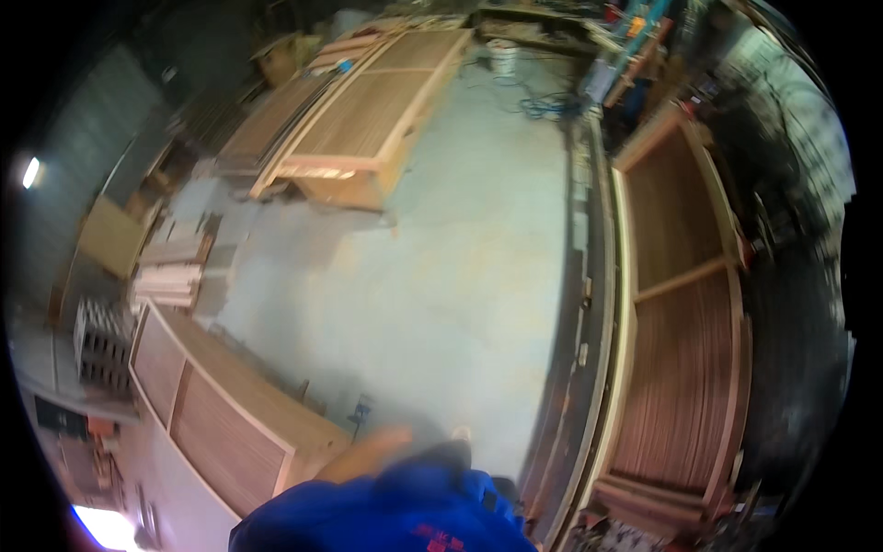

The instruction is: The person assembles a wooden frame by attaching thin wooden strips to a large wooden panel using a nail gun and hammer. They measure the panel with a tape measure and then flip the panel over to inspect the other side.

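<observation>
My left hand [394, 437] reaches out in front of my blue shirt, its fingers smeared by motion, so whether they are apart or closed is unclear. I make out nothing held in it. Close by on the left stands a wooden cabinet or frame [230, 451] with brown panels and pale edging. Between the hand and that piece, a small dark-handled object [362, 405] is on the floor, too blurred to name. My right hand is out of sight.
A long panelled wooden frame [676, 368] lies along a dark rail [575, 340] on the right. Another wooden cabinet [363, 110] stands at the far left, with stacked boards [170, 281] nearer. Farther back are a white bucket [502, 60] and a blue hose or cable [549, 107] on the grey floor [432, 285].
</observation>
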`<state>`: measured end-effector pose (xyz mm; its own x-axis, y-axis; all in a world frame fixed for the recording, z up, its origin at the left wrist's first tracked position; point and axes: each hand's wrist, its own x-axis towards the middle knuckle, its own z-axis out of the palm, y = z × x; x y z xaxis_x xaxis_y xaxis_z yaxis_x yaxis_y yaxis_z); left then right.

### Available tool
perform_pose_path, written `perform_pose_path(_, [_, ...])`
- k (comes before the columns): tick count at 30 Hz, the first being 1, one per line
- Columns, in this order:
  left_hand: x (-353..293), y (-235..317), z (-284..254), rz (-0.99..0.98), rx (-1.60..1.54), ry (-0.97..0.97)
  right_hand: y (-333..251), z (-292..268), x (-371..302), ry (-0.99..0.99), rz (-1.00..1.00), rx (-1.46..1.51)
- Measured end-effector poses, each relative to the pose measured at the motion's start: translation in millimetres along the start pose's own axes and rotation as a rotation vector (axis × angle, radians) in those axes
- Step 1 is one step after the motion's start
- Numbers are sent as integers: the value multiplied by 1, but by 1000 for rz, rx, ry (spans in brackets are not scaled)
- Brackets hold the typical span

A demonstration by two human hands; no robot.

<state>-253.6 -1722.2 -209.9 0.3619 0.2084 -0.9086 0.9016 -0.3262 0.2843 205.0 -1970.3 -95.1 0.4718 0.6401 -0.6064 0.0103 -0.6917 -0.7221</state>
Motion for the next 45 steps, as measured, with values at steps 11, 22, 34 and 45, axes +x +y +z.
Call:
perform_pose_path(11, [32,128,-387,14,-756,680,-256,17,329,-545,20,-478])
perform_pose_path(22, [88,-5,-535,-617,-1145,548,-786,76,866,-450,-501,-645])
perform_pose_path(34, [287,-76,-1050,-103,-1289,1144,-1062,214,975,-780,-494,-1108])
perform_pose_path(45, [343,-148,-1406,275,-3031,1223,-1402,477,1194,-916,-1023,-1111])
